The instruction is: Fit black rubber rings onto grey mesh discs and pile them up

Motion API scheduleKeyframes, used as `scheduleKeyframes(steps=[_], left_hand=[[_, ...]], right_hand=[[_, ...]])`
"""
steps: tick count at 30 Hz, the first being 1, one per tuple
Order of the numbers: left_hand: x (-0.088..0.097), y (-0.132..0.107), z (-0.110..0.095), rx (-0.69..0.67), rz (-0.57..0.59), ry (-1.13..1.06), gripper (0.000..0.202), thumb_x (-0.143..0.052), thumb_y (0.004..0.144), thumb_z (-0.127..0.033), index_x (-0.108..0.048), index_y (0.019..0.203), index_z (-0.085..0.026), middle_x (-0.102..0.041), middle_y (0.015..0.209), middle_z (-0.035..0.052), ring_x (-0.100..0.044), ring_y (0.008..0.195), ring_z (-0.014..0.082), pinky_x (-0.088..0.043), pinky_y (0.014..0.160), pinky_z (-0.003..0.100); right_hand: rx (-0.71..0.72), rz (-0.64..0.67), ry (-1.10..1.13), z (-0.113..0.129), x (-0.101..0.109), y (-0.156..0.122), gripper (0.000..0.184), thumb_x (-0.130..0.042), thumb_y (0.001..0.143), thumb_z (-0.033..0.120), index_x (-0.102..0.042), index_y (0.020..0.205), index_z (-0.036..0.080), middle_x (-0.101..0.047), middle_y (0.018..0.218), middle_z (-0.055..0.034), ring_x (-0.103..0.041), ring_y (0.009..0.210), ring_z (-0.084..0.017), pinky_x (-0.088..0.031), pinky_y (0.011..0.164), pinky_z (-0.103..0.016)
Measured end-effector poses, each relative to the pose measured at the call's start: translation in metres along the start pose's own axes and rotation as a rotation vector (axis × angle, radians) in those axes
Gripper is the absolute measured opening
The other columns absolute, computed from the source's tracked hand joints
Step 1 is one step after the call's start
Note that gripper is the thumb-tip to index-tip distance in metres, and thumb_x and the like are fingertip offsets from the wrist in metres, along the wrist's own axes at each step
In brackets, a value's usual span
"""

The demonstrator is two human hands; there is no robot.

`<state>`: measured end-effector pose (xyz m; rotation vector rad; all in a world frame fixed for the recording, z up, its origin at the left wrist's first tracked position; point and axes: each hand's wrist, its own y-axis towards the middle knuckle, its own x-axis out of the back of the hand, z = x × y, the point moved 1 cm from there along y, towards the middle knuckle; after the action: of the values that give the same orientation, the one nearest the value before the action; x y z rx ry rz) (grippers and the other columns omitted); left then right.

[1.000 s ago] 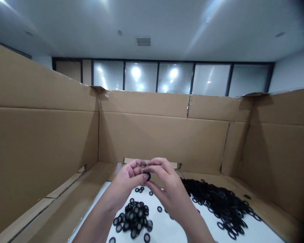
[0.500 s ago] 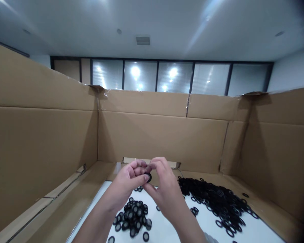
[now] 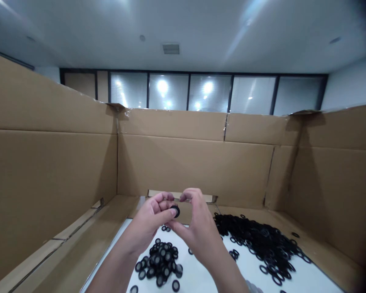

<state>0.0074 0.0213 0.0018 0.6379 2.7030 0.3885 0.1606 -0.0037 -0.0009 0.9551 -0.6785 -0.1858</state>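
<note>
A small black ring (image 3: 175, 211) with a grey mesh centre sits at the tip of my left hand (image 3: 151, 217), held between the thumb and curled fingers. My right hand (image 3: 199, 232) is just to its right, with the thumb passing below the ring and the fingers arching above it. I cannot tell whether the right fingers grip it. Below my hands lies a small heap of similar mesh rings (image 3: 160, 260), on a white table surface (image 3: 247, 272). A much larger heap of black rings (image 3: 259, 244) spreads to the right.
Tall brown cardboard walls (image 3: 195, 171) stand around the white surface at the left, back and right. Several loose rings lie apart from the heaps, near my wrists and at the right. A sleeve edge shows at the bottom, with a glass partition beyond the cardboard.
The ring has shifted slightly left, and my right fingers have spread a little around it. The whole view has tilted slightly, showing a few more rings on the white surface.
</note>
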Motion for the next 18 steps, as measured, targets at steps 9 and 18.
scheduleKeyframes(steps=[9,18], left_hand=[[0.053,0.03,0.035,0.045,0.062,0.767,0.01,-0.063,0.088,-0.025,-0.06,0.093,-0.018,-0.061,0.088,0.0021,-0.061,0.087,0.0187,-0.048,0.077,0.029],[0.089,0.047,0.111,0.576,0.353,1.197,0.032,-0.063,0.096,-0.033,-0.062,0.124,-0.018,-0.063,0.126,0.0092,-0.065,0.106,0.0253,-0.057,0.087,0.043]], right_hand=[[-0.266,-0.003,-0.196,-0.102,0.093,-0.011,0.033,-0.053,0.096,0.048,-0.06,0.114,0.022,-0.063,0.121,-0.0126,-0.061,0.113,-0.03,-0.05,0.096,-0.047],[-0.647,0.358,-0.642,-0.256,0.073,-0.147,0.027,-0.056,0.076,0.032,-0.074,0.096,0.028,-0.072,0.108,-0.0126,-0.07,0.102,-0.037,-0.056,0.078,-0.046]])
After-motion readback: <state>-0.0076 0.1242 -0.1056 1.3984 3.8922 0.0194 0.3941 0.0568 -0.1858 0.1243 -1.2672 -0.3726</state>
